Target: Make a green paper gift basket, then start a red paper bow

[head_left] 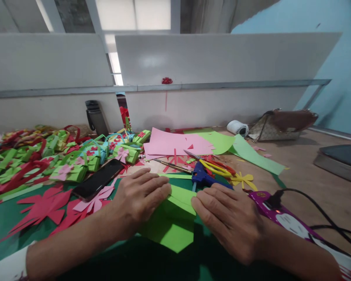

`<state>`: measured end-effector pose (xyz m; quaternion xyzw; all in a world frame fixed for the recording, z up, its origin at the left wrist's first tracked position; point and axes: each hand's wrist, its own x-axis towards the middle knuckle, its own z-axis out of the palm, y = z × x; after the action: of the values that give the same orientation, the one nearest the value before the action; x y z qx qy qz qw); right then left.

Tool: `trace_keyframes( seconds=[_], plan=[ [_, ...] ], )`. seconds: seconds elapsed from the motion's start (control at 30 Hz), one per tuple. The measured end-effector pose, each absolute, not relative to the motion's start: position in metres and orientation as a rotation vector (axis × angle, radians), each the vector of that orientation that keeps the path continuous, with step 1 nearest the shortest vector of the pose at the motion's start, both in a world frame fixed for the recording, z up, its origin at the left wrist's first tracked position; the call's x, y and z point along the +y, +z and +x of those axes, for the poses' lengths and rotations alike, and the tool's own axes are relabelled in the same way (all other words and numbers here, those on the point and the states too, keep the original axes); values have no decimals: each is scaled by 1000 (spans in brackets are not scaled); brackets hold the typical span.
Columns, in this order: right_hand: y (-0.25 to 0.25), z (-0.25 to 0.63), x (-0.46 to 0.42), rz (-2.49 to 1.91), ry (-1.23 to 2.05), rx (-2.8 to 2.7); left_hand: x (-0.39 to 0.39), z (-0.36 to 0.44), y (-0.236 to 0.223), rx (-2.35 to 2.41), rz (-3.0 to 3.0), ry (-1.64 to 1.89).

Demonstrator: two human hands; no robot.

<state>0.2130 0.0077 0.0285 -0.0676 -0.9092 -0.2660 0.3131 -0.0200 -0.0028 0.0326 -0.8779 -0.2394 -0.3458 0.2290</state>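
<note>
A folded piece of light green paper is held between my two hands, low in the middle of the view. My left hand grips its left side, fingers closed over the top edge. At the right upper corner my right hand pinches the paper; its thumb is hidden. Just behind the paper lies a blue glue gun, close to my right fingers. Yellow-handled scissors rest beyond it. Left of my left hand are a pink paper flower and red paper flowers.
A black phone lies left, beside a heap of small paper bags. Pink sheets lie behind. At right are a purple power strip with cables, a handbag and a dark flat object. A bottle stands back left.
</note>
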Motion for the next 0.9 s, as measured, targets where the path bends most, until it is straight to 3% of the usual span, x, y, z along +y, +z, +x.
trace_keyframes(
  seconds=[0.37, 0.9],
  plan=[
    [17, 216, 14, -213, -691, -2401, -4, -58, 26, -1002, -2416, -838],
    [21, 216, 13, -211, -734, -2389, -13, -57, 28, -844, -2358, -784]
  ],
)
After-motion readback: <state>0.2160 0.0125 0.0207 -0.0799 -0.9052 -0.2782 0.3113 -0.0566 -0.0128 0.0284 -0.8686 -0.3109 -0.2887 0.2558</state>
